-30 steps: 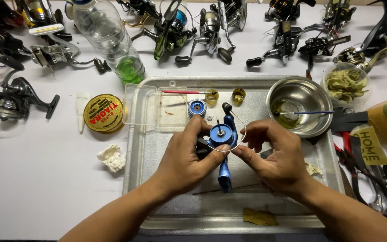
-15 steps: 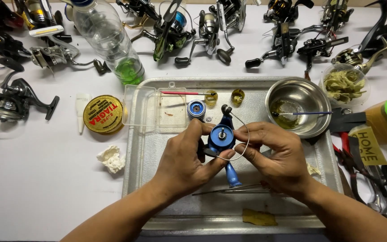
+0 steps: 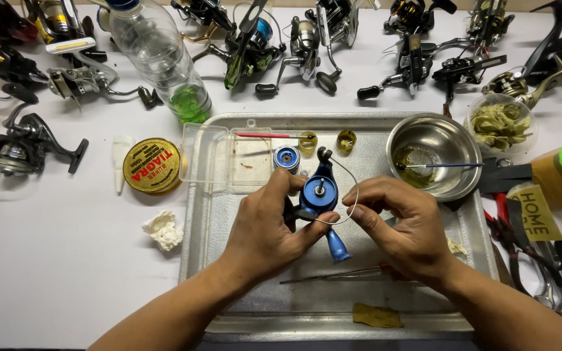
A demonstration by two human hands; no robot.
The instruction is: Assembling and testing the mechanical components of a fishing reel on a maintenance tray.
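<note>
Over a metal tray (image 3: 229, 305), my left hand (image 3: 268, 227) grips a blue fishing-reel body (image 3: 318, 193) from its left side. A thin wire bail arm (image 3: 352, 188) curves off the reel's right side. My right hand (image 3: 401, 224) pinches that wire near its lower end. The reel's blue stem (image 3: 337, 246) points down between my hands. A small blue spool part (image 3: 287, 158) lies on the tray just beyond my left hand.
On the tray: a clear plastic lid (image 3: 226, 156), two small yellow parts (image 3: 346, 139), a steel bowl (image 3: 434, 156) with a brush. Several fishing reels (image 3: 307, 39) line the far edge. A plastic bottle (image 3: 164, 62), a round yellow tin (image 3: 152, 166) and pliers (image 3: 512, 234) lie around.
The reel's stem has swung from pointing straight down toward lower right. My right hand has shifted slightly right along the wire bail.
</note>
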